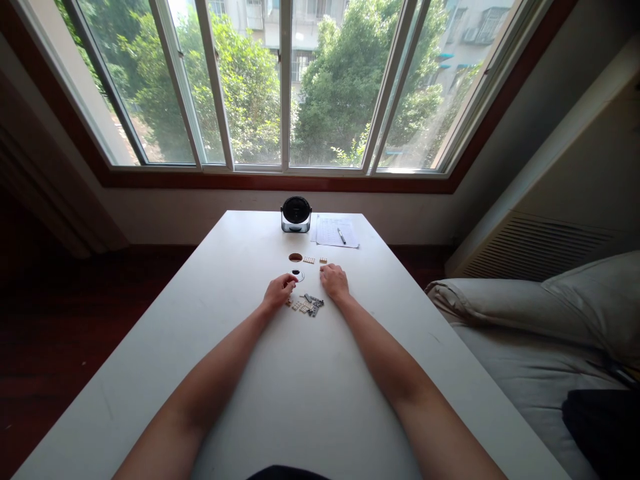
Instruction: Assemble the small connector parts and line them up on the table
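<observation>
On the white counter (295,393), a pile of grey and beige building-brick pieces (313,305) is spread. Just beyond the pile's left edge, the left hand (280,291) is held with fingers curled; whether anything is pinched cannot be told. Beyond the pile's right edge, the right hand (335,281) is held low with fingers bent; its grip cannot be told either. Straight beyond the pile, a round disc (301,276) is seen, then two studded beige bricks (309,260). Farthest beyond the pile, a small black fan (296,211) is set, and, farther right, a sheet of paper (327,233) is topped by a pen (341,236).
</observation>
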`<state>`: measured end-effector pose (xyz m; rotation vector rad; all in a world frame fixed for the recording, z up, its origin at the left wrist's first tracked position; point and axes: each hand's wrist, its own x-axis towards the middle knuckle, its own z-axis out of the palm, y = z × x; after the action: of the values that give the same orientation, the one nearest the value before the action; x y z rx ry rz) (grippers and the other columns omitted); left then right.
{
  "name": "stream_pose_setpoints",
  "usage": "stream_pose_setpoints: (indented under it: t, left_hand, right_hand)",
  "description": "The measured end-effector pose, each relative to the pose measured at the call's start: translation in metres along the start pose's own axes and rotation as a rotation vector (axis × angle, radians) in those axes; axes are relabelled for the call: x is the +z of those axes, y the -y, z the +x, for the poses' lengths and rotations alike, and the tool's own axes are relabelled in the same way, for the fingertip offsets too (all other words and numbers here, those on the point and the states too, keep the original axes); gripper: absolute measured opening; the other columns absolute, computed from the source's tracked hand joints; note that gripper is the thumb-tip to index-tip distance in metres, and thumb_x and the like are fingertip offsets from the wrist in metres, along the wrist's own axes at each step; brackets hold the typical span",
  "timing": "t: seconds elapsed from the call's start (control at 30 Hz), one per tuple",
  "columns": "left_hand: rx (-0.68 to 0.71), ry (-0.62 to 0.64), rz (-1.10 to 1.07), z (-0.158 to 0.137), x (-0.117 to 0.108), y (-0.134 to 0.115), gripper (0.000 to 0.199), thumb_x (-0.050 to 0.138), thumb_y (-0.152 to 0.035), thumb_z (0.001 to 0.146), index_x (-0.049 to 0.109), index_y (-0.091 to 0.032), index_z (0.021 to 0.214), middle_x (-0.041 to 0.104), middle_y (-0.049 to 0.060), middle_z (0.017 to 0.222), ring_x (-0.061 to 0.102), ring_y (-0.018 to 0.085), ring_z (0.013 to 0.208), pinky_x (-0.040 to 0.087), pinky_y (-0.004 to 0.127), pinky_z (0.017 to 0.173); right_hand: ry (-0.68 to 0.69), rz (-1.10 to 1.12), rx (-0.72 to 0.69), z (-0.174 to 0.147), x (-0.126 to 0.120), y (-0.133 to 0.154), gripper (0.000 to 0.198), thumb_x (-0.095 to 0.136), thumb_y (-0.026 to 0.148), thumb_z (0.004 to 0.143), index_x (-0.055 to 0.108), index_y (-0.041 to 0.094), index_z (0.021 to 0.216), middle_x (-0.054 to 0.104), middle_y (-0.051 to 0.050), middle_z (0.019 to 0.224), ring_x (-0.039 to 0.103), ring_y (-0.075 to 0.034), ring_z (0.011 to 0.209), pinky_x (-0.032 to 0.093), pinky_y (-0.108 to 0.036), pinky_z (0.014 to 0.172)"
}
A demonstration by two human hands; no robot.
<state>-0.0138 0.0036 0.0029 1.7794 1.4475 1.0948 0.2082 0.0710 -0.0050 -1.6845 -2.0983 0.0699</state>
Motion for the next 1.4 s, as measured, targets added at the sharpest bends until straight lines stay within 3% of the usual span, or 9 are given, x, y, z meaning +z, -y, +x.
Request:
stream_pose_setpoints:
  t: [0.27, 1.4]
  left_hand:
    - [0.016, -0.009, 0.04, 0.0, 0.001, 0.001, 0.024, 0.051, -0.031, 0.087, 0.071, -0.022, 0.098, 0.067, 0.001, 0.08, 0.061, 0.013, 0.07, 0.047, 0.022, 0.063]
    - [0.005, 0.005, 0.096, -0.003, -0.003, -0.009, 0.022, 0.053, -0.029, 0.086, 0.072, -0.021, 0.095, 0.068, 0.002, 0.081, 0.058, 0.014, 0.067, 0.044, 0.024, 0.063]
  right_hand:
    - [0.061, -0.073, -0.024, 0.004, -0.001, -0.004, 0.038, 0.048, 0.032, 0.098, 0.055, 0.023, 0.134, 0.056, -0.008, 0.138, 0.045, -0.024, 0.125, 0.031, -0.038, 0.105]
    - [-0.015, -0.059, 0.082, 0.004, 0.006, -0.007, 0.043, 0.054, 0.038, 0.094, 0.058, 0.022, 0.133, 0.056, -0.012, 0.133, 0.042, -0.027, 0.127, 0.029, -0.038, 0.109]
